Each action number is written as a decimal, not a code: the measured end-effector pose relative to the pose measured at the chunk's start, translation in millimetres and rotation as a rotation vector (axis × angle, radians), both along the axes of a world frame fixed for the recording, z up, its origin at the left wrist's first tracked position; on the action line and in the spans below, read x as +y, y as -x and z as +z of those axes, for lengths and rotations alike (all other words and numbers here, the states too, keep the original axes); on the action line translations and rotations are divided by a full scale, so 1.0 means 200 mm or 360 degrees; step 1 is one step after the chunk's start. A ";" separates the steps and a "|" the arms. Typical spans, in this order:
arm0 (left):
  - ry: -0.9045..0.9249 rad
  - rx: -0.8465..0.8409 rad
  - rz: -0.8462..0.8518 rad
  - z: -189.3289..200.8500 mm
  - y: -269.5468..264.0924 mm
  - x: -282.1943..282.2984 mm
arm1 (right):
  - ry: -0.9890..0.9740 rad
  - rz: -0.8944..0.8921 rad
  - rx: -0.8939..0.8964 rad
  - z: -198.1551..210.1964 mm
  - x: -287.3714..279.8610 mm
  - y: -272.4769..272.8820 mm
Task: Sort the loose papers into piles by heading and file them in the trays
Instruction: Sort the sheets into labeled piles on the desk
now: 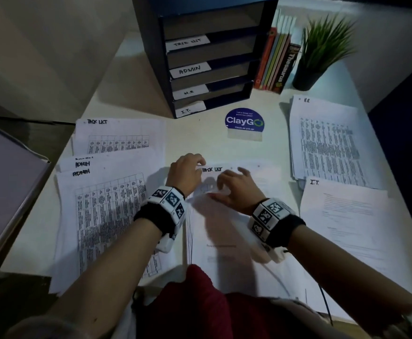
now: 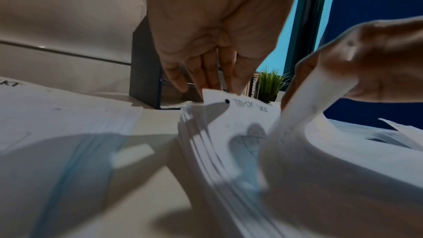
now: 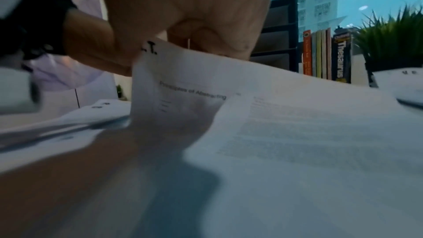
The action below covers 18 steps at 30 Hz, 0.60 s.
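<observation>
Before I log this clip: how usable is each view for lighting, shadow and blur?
Head view: dim, edges bowed by the wide lens, yet the tray labels read clearly; the right hand is slightly smeared. Left wrist view: the centre stack is streaked with blur under heavy shadows. Right wrist view: the lifted I.T. sheet is soft, its foreground dark, while the Thesaurus spine stays sharp.

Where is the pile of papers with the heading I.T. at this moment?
In the head view the I.T. pile lies on the desk at the right, just below the H.R. pile and right of the right hand.
</observation>
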<state>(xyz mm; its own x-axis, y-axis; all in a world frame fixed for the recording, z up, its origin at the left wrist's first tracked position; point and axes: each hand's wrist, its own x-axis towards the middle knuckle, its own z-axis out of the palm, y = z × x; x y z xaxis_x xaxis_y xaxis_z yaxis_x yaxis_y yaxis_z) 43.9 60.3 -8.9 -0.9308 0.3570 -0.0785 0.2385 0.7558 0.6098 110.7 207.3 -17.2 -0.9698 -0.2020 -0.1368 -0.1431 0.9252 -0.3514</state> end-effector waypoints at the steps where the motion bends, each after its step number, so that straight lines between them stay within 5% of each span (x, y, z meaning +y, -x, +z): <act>1: 0.0021 0.0059 -0.0038 0.01 -0.01 0.00 | 0.0131 -0.0021 -0.0028 0.00 0.00 -0.02; 5: -0.0023 0.0066 -0.0224 0.01 -0.06 -0.02 | 0.0624 -0.0326 0.0176 0.00 0.02 -0.02; 9: -0.0294 -0.0318 -0.0216 0.00 -0.11 -0.04 | 0.0206 -0.0268 0.0376 -0.03 0.01 -0.02; 12: -0.0313 -0.0198 0.0015 -0.03 -0.09 -0.06 | -0.0198 -0.0192 0.0492 -0.03 0.02 -0.06; 18: -0.0023 -0.0357 0.0204 -0.08 -0.04 -0.05 | 0.0019 -0.0115 0.0124 0.00 -0.02 -0.06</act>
<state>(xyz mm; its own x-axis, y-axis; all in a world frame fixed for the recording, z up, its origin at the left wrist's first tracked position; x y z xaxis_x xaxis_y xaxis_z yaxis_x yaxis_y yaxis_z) 51.9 51.2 -24.3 -0.9285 0.2398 -0.2835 -0.0011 0.7618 0.6478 122.2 204.2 -18.2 -0.9895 -0.1321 -0.0583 -0.1034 0.9300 -0.3527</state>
